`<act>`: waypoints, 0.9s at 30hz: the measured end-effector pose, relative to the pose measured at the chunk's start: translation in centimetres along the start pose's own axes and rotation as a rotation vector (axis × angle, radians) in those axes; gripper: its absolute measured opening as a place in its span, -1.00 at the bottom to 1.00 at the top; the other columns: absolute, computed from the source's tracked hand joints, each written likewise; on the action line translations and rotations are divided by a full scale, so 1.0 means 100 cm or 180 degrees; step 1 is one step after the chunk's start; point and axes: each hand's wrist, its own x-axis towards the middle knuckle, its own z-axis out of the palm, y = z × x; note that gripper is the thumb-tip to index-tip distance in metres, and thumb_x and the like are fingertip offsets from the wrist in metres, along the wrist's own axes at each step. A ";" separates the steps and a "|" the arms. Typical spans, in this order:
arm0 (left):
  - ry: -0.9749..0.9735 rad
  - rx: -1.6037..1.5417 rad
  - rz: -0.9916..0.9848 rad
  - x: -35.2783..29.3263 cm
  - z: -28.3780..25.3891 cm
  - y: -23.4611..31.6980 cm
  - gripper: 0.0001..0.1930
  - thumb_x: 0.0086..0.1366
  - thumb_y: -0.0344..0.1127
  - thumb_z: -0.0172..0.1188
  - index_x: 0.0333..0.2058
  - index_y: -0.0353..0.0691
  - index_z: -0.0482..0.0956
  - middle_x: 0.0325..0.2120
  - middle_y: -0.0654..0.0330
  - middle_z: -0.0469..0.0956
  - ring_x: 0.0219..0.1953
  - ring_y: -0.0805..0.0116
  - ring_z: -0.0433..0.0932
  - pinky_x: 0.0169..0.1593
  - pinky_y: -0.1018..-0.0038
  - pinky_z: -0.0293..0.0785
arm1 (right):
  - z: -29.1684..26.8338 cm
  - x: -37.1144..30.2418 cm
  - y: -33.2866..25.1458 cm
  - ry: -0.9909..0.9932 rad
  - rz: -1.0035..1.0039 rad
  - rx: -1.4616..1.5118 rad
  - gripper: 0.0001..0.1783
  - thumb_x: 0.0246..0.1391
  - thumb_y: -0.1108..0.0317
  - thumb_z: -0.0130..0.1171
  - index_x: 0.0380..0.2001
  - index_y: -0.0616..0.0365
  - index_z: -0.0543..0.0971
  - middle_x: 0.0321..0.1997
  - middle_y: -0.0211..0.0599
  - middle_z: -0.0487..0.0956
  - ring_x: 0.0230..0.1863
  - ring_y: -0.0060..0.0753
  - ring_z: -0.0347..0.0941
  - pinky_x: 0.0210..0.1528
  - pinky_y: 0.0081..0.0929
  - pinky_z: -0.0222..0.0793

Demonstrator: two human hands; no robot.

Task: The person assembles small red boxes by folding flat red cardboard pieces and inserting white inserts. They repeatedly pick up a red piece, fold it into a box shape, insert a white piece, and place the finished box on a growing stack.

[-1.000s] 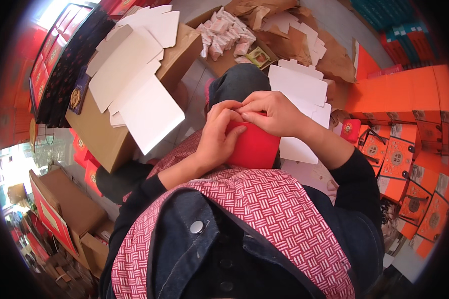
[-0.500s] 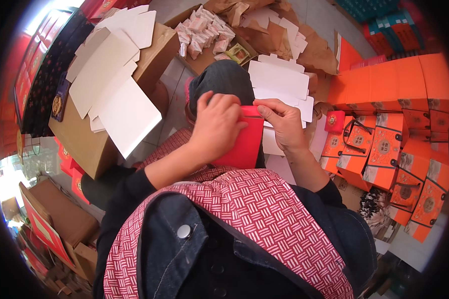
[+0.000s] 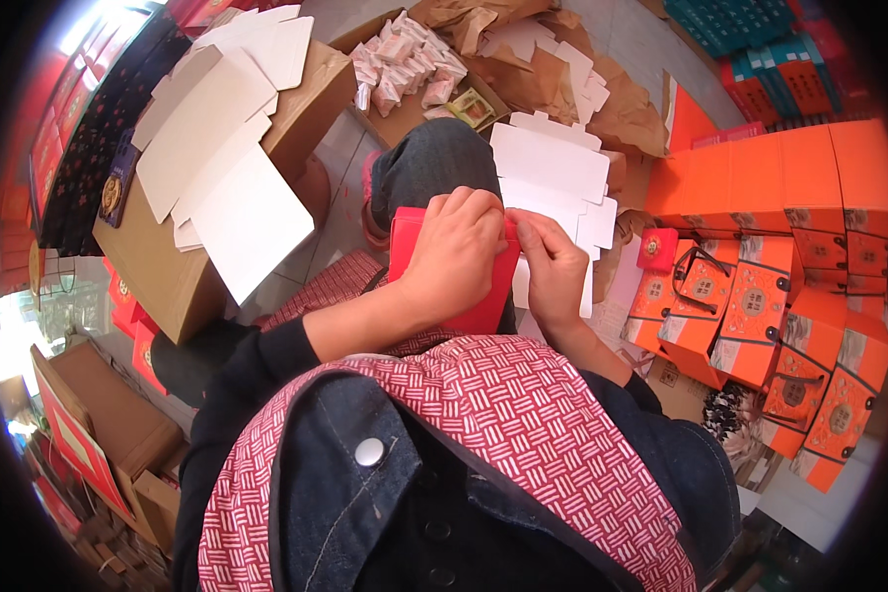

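Observation:
A red folded-card box (image 3: 402,243) lies across my lap, close to my raised knee. My left hand (image 3: 459,249) is bent over its top, fingers curled and pressed against the card. At the box's right edge, my right hand (image 3: 553,259) pinches the card between thumb and fingers near the upper corner. Much of the box is covered by my hands, so its closure cannot be made out. Just beyond the right hand are flat white carton blanks (image 3: 553,163), with the printed sides not showing.
A brown carton (image 3: 311,104) at left bears stacked white blanks (image 3: 212,148). Ahead is an open box of small wrapped packets (image 3: 405,59) beside crumpled brown paper (image 3: 617,99). Orange gift boxes (image 3: 750,296) with dark handles crowd the right, a small red box (image 3: 657,249) among them.
My left hand has shifted right across the red box, baring its upper left side. The right hand has moved slightly down to the box's right edge.

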 end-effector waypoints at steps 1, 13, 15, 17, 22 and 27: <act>-0.0010 0.0018 -0.0023 0.000 0.000 0.000 -0.88 -0.01 -0.45 0.20 -0.46 -0.26 0.45 -0.25 0.17 0.44 -0.14 0.17 0.39 -0.06 0.31 0.26 | 0.000 -0.004 0.000 0.0018 -0.0092 -0.0028 -0.76 0.17 0.43 0.14 -0.12 0.31 0.61 -0.11 -0.18 0.61 -0.08 -0.42 0.51 -0.01 -0.57 0.39; -0.0069 0.0107 0.0173 0.002 -0.001 0.005 -0.89 0.01 -0.44 0.19 -0.44 -0.23 0.47 -0.22 0.14 0.41 -0.07 0.15 0.36 0.03 0.28 0.22 | -0.003 -0.016 0.019 -0.0101 -0.0227 0.1066 -0.68 0.22 0.50 0.07 0.02 0.36 0.46 0.12 -0.10 0.49 0.12 -0.35 0.43 0.17 -0.47 0.33; -0.0037 0.0068 0.0269 0.002 0.000 0.004 -0.88 0.01 -0.44 0.20 -0.43 -0.23 0.47 -0.21 0.14 0.40 -0.07 0.15 0.36 0.03 0.28 0.22 | -0.004 -0.015 0.020 -0.0119 -0.0251 0.1075 -0.70 0.21 0.51 0.07 0.00 0.35 0.47 0.12 -0.09 0.49 0.12 -0.34 0.43 0.17 -0.46 0.34; -0.0036 0.0031 0.0338 0.002 0.001 0.004 -0.87 0.01 -0.45 0.20 -0.42 -0.24 0.47 -0.20 0.14 0.40 -0.07 0.14 0.36 0.03 0.28 0.22 | -0.005 -0.016 0.020 -0.0112 -0.0217 0.1087 -0.71 0.20 0.52 0.08 -0.01 0.35 0.47 0.10 -0.10 0.50 0.11 -0.35 0.43 0.16 -0.47 0.34; -0.0074 -0.0044 0.0332 0.000 0.003 0.005 -0.85 0.01 -0.45 0.21 -0.40 -0.26 0.48 -0.19 0.11 0.40 -0.06 0.12 0.36 0.03 0.28 0.23 | -0.010 -0.018 0.028 -0.0123 -0.0615 0.0678 -0.74 0.17 0.56 0.10 -0.06 0.32 0.49 0.04 -0.12 0.52 0.07 -0.36 0.45 0.13 -0.49 0.36; -0.0066 -0.0152 0.0244 -0.001 0.004 0.004 -0.83 0.00 -0.46 0.23 -0.39 -0.28 0.47 -0.18 0.08 0.39 -0.07 0.10 0.36 0.01 0.28 0.25 | -0.011 -0.011 0.023 -0.0228 -0.0649 0.0638 -0.80 0.16 0.57 0.10 -0.12 0.29 0.52 0.03 -0.12 0.53 0.01 -0.40 0.47 0.03 -0.52 0.41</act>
